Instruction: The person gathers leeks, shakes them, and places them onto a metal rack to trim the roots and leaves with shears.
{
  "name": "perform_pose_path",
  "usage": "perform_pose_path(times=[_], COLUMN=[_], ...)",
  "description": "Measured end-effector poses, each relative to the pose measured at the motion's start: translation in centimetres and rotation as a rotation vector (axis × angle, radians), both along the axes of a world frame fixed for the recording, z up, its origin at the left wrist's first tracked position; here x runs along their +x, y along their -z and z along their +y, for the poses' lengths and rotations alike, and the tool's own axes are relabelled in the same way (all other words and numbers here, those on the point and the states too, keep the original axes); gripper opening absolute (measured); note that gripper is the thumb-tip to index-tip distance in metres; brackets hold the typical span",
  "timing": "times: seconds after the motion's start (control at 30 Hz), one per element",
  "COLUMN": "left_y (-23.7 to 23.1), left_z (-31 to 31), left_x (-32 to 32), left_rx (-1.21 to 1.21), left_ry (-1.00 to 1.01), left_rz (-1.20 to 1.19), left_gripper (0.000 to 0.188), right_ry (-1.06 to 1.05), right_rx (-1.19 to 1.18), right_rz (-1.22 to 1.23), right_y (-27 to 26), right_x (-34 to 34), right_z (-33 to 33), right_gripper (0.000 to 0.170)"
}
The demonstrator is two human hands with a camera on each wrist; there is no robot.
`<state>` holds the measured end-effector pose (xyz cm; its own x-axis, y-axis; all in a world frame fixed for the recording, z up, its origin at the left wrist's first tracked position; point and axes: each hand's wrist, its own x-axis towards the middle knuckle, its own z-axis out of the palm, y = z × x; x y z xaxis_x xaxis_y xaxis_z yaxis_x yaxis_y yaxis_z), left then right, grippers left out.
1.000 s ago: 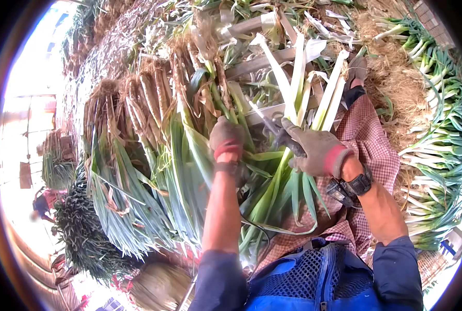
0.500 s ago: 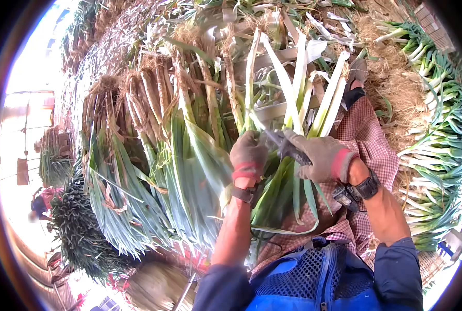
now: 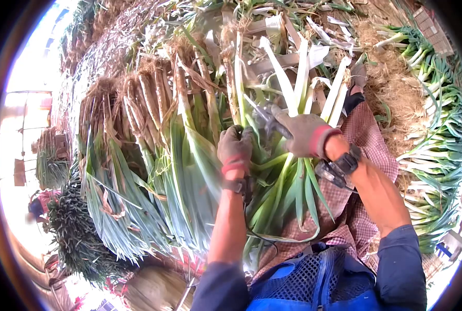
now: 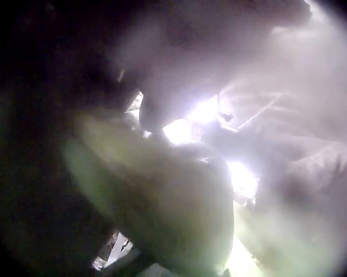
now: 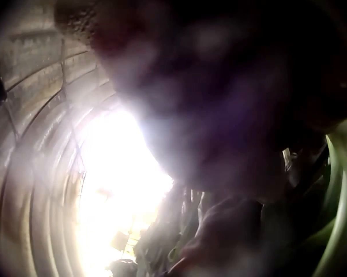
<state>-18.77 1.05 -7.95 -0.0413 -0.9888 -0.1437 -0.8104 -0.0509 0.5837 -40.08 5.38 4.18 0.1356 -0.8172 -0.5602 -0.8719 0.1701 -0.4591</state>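
Observation:
My gloved left hand [image 3: 235,146] has its fingers curled around a leek [image 3: 238,78], whose pale stalk and roots point away from me. A brown-skinned leek [image 3: 230,85] stands close beside that stalk. Just to the right, my gloved right hand [image 3: 304,135] grips a dark air blow gun [image 3: 270,122] with a thin light nozzle pointing up-left toward the held leek. Peeled white leeks [image 3: 280,72] lie past the right hand, their green leaves [image 3: 288,192] spread below it. A blurred green leek stalk [image 4: 156,208] fills the left wrist view's middle. The right wrist view is mostly dark.
Unpeeled leeks [image 3: 148,98] with dry roots lie in a row on the left. Peeled leeks [image 3: 428,150] are stacked at the right edge. Leaf scraps [image 3: 340,28] litter the far side. A checked cloth [image 3: 368,137] covers the lap.
My left hand first moved right and nearer, bringing a leek beside the right hand, then shifted slightly left with it. My right hand, still holding the blow gun, has moved slightly away from me.

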Motion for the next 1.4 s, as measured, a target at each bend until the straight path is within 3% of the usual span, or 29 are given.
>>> perform_pose_path(times=[0.07, 0.13, 0.4, 0.57, 0.7, 0.73, 0.9, 1.0, 1.03, 1.13, 1.27, 1.4], left_y=[-0.2, -0.6, 0.1, 0.3, -0.8, -1.2, -2.0, -1.7, -1.6, -1.7, -1.4, -1.2], left_z=[0.0, 0.1, 0.5, 0.2, -0.1, -0.2, -0.3, -0.1, 0.0, 0.4, 0.6, 0.2], left_x=[-0.2, -0.4, -0.6, -0.8, -1.1, -1.2, -1.7, -1.6, -1.6, -1.7, -1.8, -2.1], left_rx=[0.002, 0.01, -0.066, -0.013, 0.075, 0.074, 0.196, 0.218, 0.22, 0.217, 0.203, 0.195], left_ry=[0.009, 0.041, 0.09, 0.054, 0.052, 0.055, -0.026, -0.045, -0.069, -0.093, -0.045, -0.029], left_rz=[-0.01, -0.064, -0.122, -0.056, -0.145, -0.141, -0.101, -0.121, -0.088, -0.032, -0.091, -0.178], left_gripper=[0.04, 0.04, 0.04, 0.037, 0.043, 0.043, 0.051, 0.053, 0.05, 0.047, 0.054, 0.061], right_ry=[0.016, 0.059, 0.206, 0.225, 0.268, 0.286, 0.122, 0.018, -0.013, -0.02, -0.024, 0.009], right_rx=[0.073, -0.104, -0.116, -0.149, -0.209, -0.029, 0.027, 0.169, 0.107, 0.055, 0.117, 0.026], right_rz=[0.018, 0.073, 0.139, 0.099, -0.019, -0.028, -0.134, -0.136, -0.156, -0.127, -0.1, -0.012], right_y=[0.4, 2.8, 4.1, 5.6, 6.2, 3.0, 1.9, -2.1, -1.7, -2.4, -3.1, -1.4], right_x=[-0.4, -0.7, -2.0, -3.1, -3.3, -2.7, -1.6, -0.8, -0.7, -0.1, 1.3, 2.1], right_z=[-1.9, -3.7, -12.8, -14.4, -9.7, -7.6, 3.7, 7.8, 9.3, 9.6, 8.9, 7.8], right_gripper=[0.09, 0.09, 0.081, 0.078, 0.079, 0.084, 0.089, 0.096, 0.096, 0.092, 0.088, 0.087])
